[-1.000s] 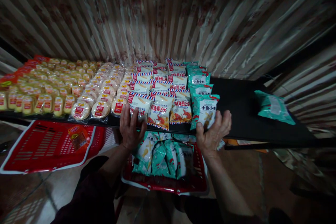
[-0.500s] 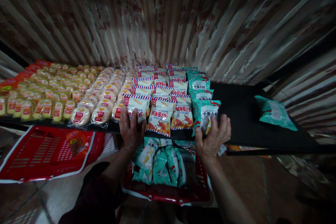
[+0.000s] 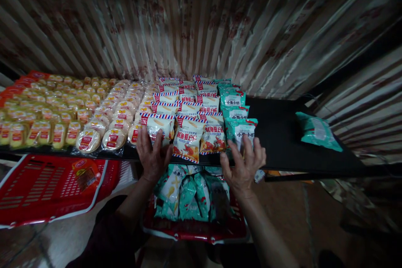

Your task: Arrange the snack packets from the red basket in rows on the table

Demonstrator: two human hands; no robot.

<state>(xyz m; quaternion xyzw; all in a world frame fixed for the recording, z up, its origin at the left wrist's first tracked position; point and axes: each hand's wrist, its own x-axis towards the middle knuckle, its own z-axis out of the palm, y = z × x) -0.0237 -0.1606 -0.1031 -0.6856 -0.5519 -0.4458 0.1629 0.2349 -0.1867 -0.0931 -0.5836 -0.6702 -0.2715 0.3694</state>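
My left hand [image 3: 153, 155] has its fingers apart against the front of a white snack bag [image 3: 160, 124] with a striped top edge. At the front of the teal row, my right hand [image 3: 243, 167] rests spread fingers on a teal bag [image 3: 240, 127]. Neither hand is closed round a bag. Between them stand more white-and-red bags [image 3: 187, 138] in rows on the black shelf [image 3: 270, 134]. Below the shelf edge, several teal bags [image 3: 190, 199] lie in a red basket [image 3: 194, 234].
Round wrapped cakes [image 3: 88, 139] and small yellow packs [image 3: 59, 134] fill the shelf's left part. A lone teal bag [image 3: 318, 132] lies at the right. A second red basket [image 3: 40, 188] sits at lower left. Striped curtain [image 3: 176, 21] hangs behind.
The view has shifted slightly, so the shelf goods appear further left. My right hand has moved leftward across the front teal bag, its fingers now more over the bag's face.
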